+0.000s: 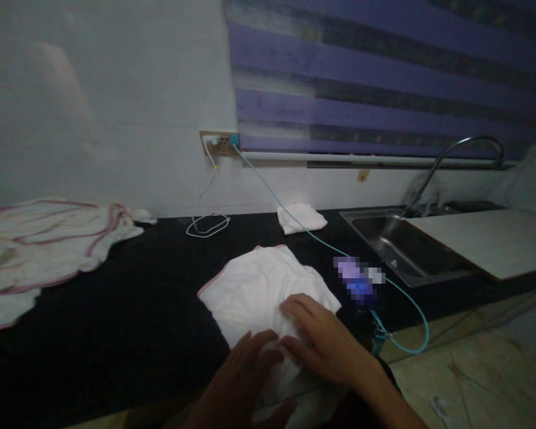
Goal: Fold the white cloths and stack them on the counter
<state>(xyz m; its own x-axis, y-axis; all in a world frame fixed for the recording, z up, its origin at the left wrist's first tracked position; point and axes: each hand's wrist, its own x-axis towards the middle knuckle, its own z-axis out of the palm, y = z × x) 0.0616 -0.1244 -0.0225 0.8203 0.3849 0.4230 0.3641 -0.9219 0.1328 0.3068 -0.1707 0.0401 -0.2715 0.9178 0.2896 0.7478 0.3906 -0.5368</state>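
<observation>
Now both hands flat on white cloth point(259, 286) at counter point(129, 322) front edge, left hand point(245, 372) & right hand point(324, 339) fingers spread.

i see left hand point(245, 375) at 6 o'clock, right hand point(324, 339) at 5 o'clock: both bare, forearms sleeveless, no rings visible.

Home kitchen, prob. doubling as laundry spot: black counter point(129, 310) w/ steel sink point(402, 244) & curved tap point(464, 149), wall socket point(221, 143) w/ cables plugged in, striped blind point(384, 77), tiled floor point(482, 375), cloths point(40, 244) piled on counter.
</observation>
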